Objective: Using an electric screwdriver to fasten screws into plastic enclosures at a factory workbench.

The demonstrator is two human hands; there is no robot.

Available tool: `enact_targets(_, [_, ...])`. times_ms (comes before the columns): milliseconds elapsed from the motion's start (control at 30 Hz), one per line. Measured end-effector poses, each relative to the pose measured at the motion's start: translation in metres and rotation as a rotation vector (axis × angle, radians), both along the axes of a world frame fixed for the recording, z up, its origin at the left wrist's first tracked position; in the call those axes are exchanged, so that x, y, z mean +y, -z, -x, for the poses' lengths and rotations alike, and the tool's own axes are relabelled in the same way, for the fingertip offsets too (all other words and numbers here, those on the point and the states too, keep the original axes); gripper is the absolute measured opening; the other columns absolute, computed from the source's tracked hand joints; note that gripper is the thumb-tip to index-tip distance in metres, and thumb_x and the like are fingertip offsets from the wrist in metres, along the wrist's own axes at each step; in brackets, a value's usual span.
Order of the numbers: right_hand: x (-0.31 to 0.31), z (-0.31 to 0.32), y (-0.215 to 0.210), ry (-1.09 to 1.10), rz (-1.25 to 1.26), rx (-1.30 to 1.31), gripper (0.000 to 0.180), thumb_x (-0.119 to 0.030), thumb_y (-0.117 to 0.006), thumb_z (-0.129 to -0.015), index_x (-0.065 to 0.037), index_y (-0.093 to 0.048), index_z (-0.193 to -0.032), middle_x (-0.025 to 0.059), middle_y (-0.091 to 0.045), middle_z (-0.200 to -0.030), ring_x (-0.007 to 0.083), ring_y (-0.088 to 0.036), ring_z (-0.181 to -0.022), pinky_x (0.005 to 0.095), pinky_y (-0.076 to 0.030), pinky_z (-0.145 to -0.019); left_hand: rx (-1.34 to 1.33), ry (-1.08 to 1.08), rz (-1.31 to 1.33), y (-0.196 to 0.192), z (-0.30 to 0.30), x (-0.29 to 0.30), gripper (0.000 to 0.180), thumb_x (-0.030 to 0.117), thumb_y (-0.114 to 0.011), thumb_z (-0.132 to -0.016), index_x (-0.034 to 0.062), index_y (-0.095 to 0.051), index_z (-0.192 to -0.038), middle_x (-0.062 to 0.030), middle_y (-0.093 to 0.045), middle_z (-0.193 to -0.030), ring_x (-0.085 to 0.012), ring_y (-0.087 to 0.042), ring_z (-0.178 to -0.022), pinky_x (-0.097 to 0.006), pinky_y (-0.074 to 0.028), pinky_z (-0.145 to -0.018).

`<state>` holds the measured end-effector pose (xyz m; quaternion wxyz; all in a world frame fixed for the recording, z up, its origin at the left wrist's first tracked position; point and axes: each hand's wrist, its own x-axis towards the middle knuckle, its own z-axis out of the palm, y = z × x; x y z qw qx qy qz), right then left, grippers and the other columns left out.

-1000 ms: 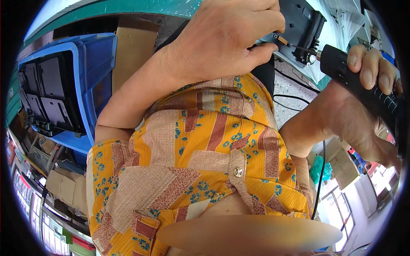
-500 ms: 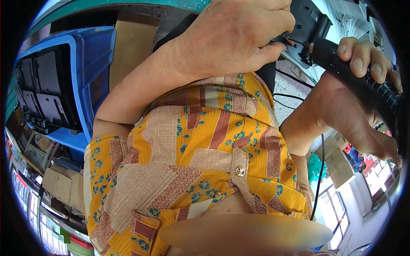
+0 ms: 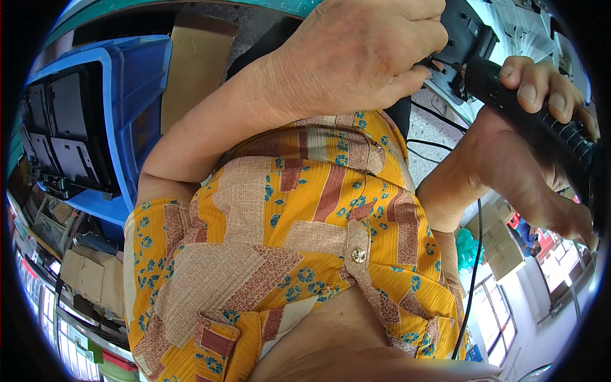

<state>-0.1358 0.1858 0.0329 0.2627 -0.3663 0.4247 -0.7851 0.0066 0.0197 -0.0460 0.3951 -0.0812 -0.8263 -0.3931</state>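
My right hand (image 3: 512,153) is wrapped round a black electric screwdriver (image 3: 487,79) with a ribbed, coiled rear end. Its thin bit points left, toward the fingertips of my left hand (image 3: 366,54). Those fingers are curled and pinched together at a small dark piece (image 3: 436,64) by the bit's tip; what exactly they grip is mostly hidden. Just beyond the fingers lies a flat black plastic part (image 3: 463,28) with a raised bar along one side. Whether the bit touches a screw is too small to tell.
A blue crate (image 3: 137,89) on the left holds several black panels (image 3: 70,105). Beside it stands a brown cardboard sheet (image 3: 197,70). Clear plastic wrap (image 3: 515,28) lies at the far right. A black cable (image 3: 474,274) hangs past my right arm.
My left hand has shifted slightly to the right. The screwdriver and my right hand hold nearly the same place, and the black part appears a little farther right.
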Motion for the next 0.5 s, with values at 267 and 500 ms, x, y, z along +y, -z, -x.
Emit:
enact_targets(267, [-0.007,-0.017,-0.003,-0.02,-0.002,-0.035,0.108,-0.101,-0.068,-0.042,-0.017,-0.066,-0.11,0.0022,-0.06,-0.096,0.0207,-0.055,-0.084,0.0401,-0.041,-0.081,0.125,-0.031,0.005,0.014,0.008,0.003,0.02,0.003,-0.072,-0.068,0.0011,-0.057,-0.082,-0.0134,-0.048,-0.088,-0.0323,-0.049,-0.084,-0.042,-0.043,-0.076])
enact_targets(500, [-0.01,-0.023,-0.01,0.041,-0.138,0.162,0.106,-0.104,-0.059,-0.047,-0.018,-0.069,-0.108,0.0012,-0.059,-0.092,0.02,-0.055,-0.074,0.0387,-0.044,-0.072,0.083,-0.096,0.049,0.014,0.009,0.007,0.015,0.006,-0.067,-0.07,0.0017,-0.057,-0.08,-0.0127,-0.047,-0.087,-0.0309,-0.049,-0.085,-0.043,-0.045,-0.078])
